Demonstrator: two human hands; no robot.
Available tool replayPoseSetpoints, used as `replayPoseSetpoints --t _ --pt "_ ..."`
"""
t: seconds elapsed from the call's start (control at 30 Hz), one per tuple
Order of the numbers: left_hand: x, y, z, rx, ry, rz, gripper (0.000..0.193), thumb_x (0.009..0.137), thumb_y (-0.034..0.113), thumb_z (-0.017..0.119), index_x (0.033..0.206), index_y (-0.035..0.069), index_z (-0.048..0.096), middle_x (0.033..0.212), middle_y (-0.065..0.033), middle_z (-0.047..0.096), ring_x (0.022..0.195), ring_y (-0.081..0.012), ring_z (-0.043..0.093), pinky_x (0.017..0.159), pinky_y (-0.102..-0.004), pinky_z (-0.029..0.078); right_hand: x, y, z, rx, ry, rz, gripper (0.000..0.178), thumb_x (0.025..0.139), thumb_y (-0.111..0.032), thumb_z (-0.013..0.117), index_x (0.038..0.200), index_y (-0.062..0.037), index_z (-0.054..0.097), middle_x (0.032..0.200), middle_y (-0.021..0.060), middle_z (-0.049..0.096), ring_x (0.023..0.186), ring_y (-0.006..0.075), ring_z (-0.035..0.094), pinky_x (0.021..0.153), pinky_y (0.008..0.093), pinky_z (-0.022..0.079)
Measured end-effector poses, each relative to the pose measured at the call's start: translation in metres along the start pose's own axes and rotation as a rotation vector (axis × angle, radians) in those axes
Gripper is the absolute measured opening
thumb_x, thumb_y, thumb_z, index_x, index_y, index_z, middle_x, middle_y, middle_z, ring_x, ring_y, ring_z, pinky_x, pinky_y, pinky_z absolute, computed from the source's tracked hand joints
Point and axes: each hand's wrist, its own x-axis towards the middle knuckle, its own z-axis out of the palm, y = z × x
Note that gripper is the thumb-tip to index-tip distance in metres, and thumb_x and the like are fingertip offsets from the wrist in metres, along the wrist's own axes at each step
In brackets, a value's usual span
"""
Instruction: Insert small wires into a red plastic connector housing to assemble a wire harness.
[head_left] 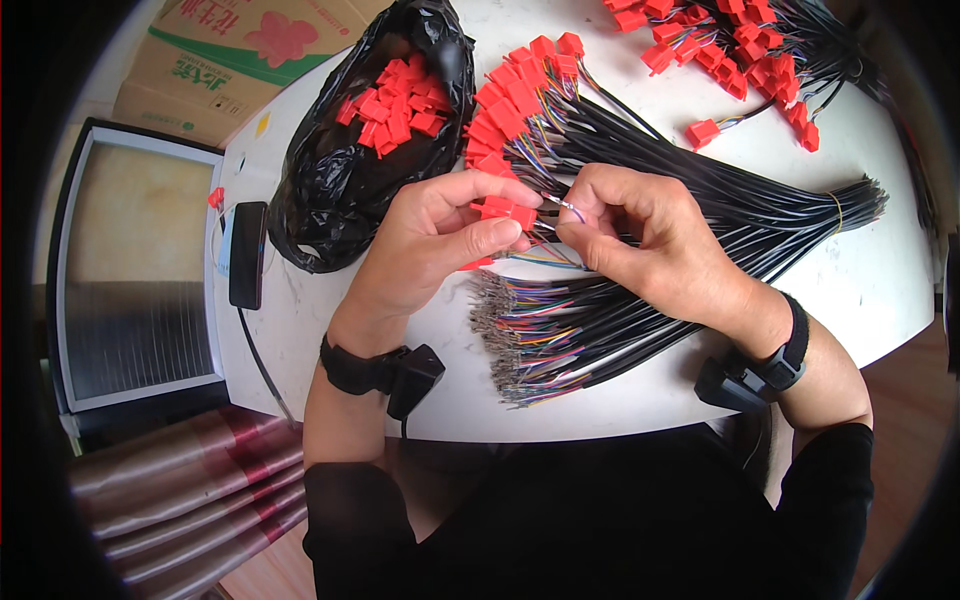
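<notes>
Between the thumb and fingers of my left hand (440, 225) is a red plastic connector housing (507, 212). Just to its right, my right hand (650, 225) pinches a thin wire with a metal crimp terminal (556, 200), its tip close to the housing. Whether the tip is inside the housing I cannot tell. Below my hands lies a bundle of black cables with bare terminal ends (510, 340). Beyond them, cables fitted with red housings (510, 100) fan out, their black sheaths (690, 170) running right to a tie.
A black plastic bag (320, 200) at the upper left holds loose red housings (395, 105). Left of it lies a phone (248, 255) with a cord. More finished cables (770, 60) are heaped at the far right. A cardboard box (230, 70) stands behind the white table (450, 410).
</notes>
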Motion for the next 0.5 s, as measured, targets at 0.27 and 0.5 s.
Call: replayPoseSetpoints --t 0.27,0.5 --pt "-0.001 0.002 -0.001 0.041 -0.004 -0.014 0.029 0.083 0.011 0.065 0.108 -0.003 0.059 0.100 -0.0066 0.062 0.082 -0.0119 0.061 0.075 -0.0237 0.050 0.001 -0.008 -0.005 -0.200 0.011 -0.168 0.008 0.078 -0.002 0.062 0.079 0.0004 0.054 0.062 0.0082 0.047 0.052 0.0166 0.047 0.051 0.0294 0.040" --pt "-0.001 0.004 0.002 -0.001 -0.019 -0.019 0.029 0.082 0.008 0.066 0.108 -0.004 0.059 0.104 -0.0073 0.060 0.084 -0.0122 0.061 0.078 -0.0242 0.050 0.000 -0.004 -0.004 -0.004 -0.105 0.051 0.008 0.083 -0.002 0.060 0.079 0.0000 0.054 0.066 -0.0008 0.048 0.059 0.0043 0.043 0.053 0.0227 0.037"
